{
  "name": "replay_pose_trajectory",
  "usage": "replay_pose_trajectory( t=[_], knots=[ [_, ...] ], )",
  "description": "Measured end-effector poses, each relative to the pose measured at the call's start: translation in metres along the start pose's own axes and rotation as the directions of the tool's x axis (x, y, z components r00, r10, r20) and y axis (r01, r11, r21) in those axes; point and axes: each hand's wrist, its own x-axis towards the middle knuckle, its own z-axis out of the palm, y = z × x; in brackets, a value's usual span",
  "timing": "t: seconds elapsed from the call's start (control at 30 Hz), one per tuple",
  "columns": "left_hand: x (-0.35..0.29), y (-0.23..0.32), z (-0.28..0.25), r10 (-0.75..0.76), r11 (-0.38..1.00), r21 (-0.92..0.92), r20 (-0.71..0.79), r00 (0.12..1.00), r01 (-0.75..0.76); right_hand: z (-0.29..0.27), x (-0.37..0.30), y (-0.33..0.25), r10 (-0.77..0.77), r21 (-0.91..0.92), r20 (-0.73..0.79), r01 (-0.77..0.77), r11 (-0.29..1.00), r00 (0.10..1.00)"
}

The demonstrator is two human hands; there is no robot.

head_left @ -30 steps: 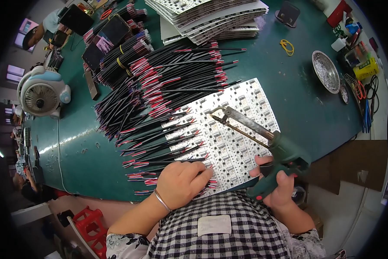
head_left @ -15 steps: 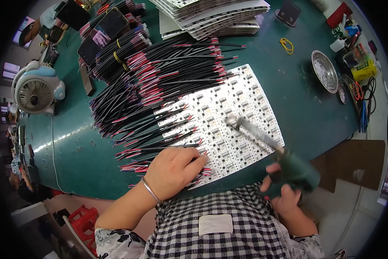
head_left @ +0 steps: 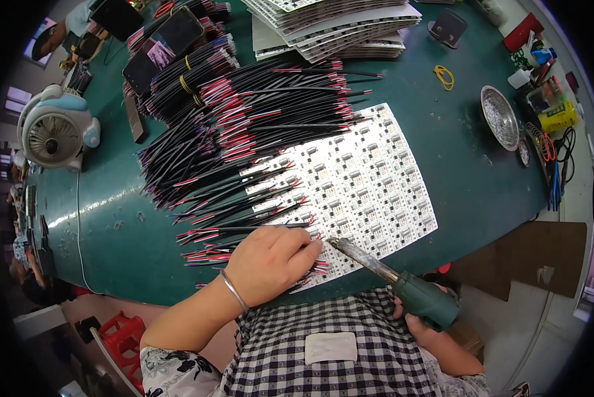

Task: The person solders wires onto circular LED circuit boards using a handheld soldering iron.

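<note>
My left hand (head_left: 270, 261), a bangle on its wrist, rests at the lower left of a white circuit board panel (head_left: 389, 172). Its thumb and fingers are pinched on the end of a thin black wire, mostly covered by the hand. My right hand (head_left: 416, 324) is wrapped round the green handle of a soldering iron (head_left: 370, 264). The iron's tip touches or nearly touches the panel just right of my left fingertips. Black wires with red and white stripped ends (head_left: 244, 192) lie in rows over the panel's left side.
Behind the panel rises a stack of white panels (head_left: 330, 33). Wire bundles and a phone (head_left: 178, 30) lie at the back left, a small fan (head_left: 52, 135) farther left. On the right are a metal dish (head_left: 500, 118), a yellow bottle (head_left: 557, 118) and a yellow band (head_left: 444, 77).
The soldering iron in my right hand has come down and left, its tip now beside my left fingertips. My left hand has barely shifted.
</note>
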Motion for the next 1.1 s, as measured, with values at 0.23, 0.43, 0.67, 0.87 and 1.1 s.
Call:
replay_pose_trajectory(
  t=[0.23, 0.43, 0.67, 0.87, 1.1],
  knots=[
    [0.001, 0.001, 0.000, 0.007, 1.000, -0.001, -0.011, 1.000, -0.007, -0.002, -0.001, 0.000, -0.020, 0.000, -0.014, 0.020, 1.000, 1.000],
    [0.002, 0.002, -0.003, 0.013, 0.999, 0.031, 0.030, 0.999, -0.014, 0.005, 0.001, -0.008, 0.004, 0.166, -0.151, 0.021, 0.986, 0.989],
    [-0.001, 0.002, -0.001, 0.005, 1.000, 0.001, 0.066, 0.998, -0.005, 0.005, 0.001, -0.013, 0.014, 0.246, -0.152, 0.025, 0.969, 0.988],
    [-0.006, 0.002, 0.000, -0.009, 1.000, -0.026, 0.041, 0.999, 0.010, 0.002, -0.003, -0.009, -0.066, 0.248, -0.215, 0.120, 0.961, 0.974],
    [-0.008, 0.042, -0.034, -0.062, 0.998, -0.018, -0.140, 0.988, 0.060, -0.004, -0.016, 0.000, -0.078, 0.179, -0.245, 0.124, 0.976, 0.966]
  ],
)
